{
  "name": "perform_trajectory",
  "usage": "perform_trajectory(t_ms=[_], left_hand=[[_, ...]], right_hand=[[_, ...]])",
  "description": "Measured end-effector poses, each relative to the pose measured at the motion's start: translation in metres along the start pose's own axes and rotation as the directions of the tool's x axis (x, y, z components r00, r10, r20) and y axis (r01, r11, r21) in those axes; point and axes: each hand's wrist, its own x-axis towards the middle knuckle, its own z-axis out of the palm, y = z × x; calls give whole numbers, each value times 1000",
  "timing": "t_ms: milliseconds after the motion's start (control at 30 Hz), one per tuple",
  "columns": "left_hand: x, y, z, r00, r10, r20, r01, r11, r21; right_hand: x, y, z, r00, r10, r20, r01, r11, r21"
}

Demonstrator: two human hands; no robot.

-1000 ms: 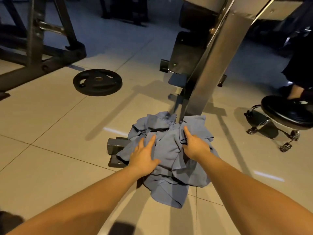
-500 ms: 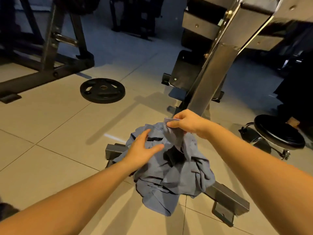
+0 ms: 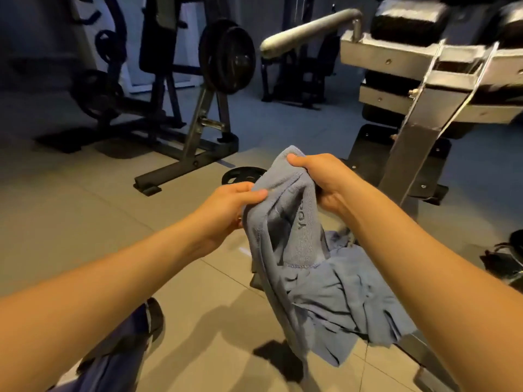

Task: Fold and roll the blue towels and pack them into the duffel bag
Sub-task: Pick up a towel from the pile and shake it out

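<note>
Dim gym, tiled floor (image 3: pixel 85 222), weight machines (image 3: pixel 198 108)

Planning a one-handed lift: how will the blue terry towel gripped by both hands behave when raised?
Likely floppy: the blue terry towel sags in folds below the left hand and right hand. Probably light, since finger grips alone hold it up.

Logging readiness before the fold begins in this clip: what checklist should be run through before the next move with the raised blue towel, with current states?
1. Left hand grips the raised towel: ok.
2. Right hand grips its top edge: ok.
3. Towel free of the pile: cannot tell; its lower end hangs into the heap.
4. Towel spread flat for folding: not ok, bunched.
5. Duffel bag located: cannot tell; a dark blue thing with a black strap at lower left may be it.
</note>
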Motion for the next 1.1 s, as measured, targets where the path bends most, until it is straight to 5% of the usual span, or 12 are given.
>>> perform_trajectory(t_ms=[300,400,533,667,767,900,967,1100], left_hand=[[-66,-32,-70,945,-52,-322,106,983,153],[-68,-39,-77,916,-28,-401,90,987,136],[-77,-44,-89,958,5,-288,74,962,261],[-86,-62,-111,944,295,-150,-53,582,811],[-91,-80,-124,936,339,-93,-85,474,876],[-100,-119,-141,965,264,-10,-88,358,929],[-104,-141,-146,972,234,4,-105,422,901],[-106,-151,-144,989,78,-123,13,795,606]], right_hand=[[-21,31,89,974,100,202,-71,987,-146],[-16,45,104,974,40,222,34,947,-321],[-17,58,108,973,-64,224,164,868,-468],[-20,61,106,964,-146,223,247,807,-537],[-18,72,103,972,-142,187,228,750,-621],[-9,92,94,992,99,75,-53,884,-464],[-5,100,91,984,177,31,-156,928,-338],[-1,114,87,962,269,-52,-274,947,-166]])
